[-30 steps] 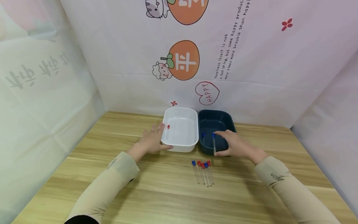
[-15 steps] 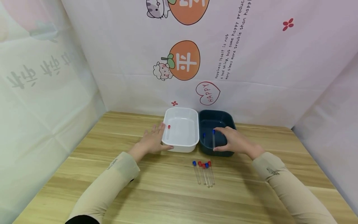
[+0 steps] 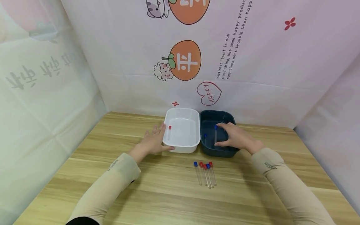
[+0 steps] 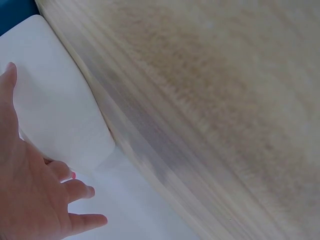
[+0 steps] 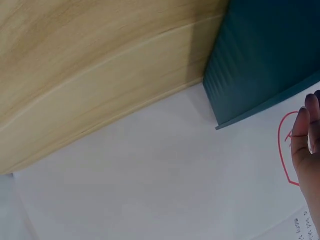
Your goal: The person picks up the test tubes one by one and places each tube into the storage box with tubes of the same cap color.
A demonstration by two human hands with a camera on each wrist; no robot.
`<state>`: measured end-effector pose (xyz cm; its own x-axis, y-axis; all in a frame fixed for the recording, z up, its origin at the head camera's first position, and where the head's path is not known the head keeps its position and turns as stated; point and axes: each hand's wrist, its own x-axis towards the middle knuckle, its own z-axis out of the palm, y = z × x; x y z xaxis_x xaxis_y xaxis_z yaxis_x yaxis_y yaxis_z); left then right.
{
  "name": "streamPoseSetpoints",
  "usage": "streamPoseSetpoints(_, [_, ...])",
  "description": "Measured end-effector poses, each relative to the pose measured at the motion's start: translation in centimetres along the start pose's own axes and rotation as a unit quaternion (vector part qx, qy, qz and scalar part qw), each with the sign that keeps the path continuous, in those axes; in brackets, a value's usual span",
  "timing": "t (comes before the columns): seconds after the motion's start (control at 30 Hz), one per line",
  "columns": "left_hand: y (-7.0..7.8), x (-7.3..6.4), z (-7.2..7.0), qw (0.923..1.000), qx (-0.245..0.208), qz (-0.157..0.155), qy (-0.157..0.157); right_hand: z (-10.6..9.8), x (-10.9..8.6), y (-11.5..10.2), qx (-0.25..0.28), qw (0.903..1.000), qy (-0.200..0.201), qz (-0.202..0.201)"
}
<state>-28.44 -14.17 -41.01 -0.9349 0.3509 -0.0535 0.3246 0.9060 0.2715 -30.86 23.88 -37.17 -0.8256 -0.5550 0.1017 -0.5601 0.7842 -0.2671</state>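
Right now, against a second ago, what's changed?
The right hand carried its blue-capped tube away from the person, farther over the dark bin; it's still held. Unchanged: the left hand at the white bin, and the loose tubes on the table.

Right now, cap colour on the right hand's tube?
Blue. The cap on the tube in the right hand shows best in the head view.

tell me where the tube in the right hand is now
In the head view, the held tube is right of centre, pinched in the right hand over or inside the dark tub, just right of another blue-capped tube.
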Motion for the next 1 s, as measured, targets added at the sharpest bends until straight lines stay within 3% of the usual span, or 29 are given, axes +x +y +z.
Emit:
streamPoseSetpoints(0.5, [0.0,-0.1,-0.1,1.0000,0.001,-0.001,-0.001,1.8,1.2,1.2,-0.017,0.9994,-0.029,0.003])
streamPoseSetpoints(1.0, [0.0,-0.2,-0.2,1.0000,-0.003,-0.003,-0.002,2.6,2.1,0.5,-0.017,0.9983,-0.056,-0.003])
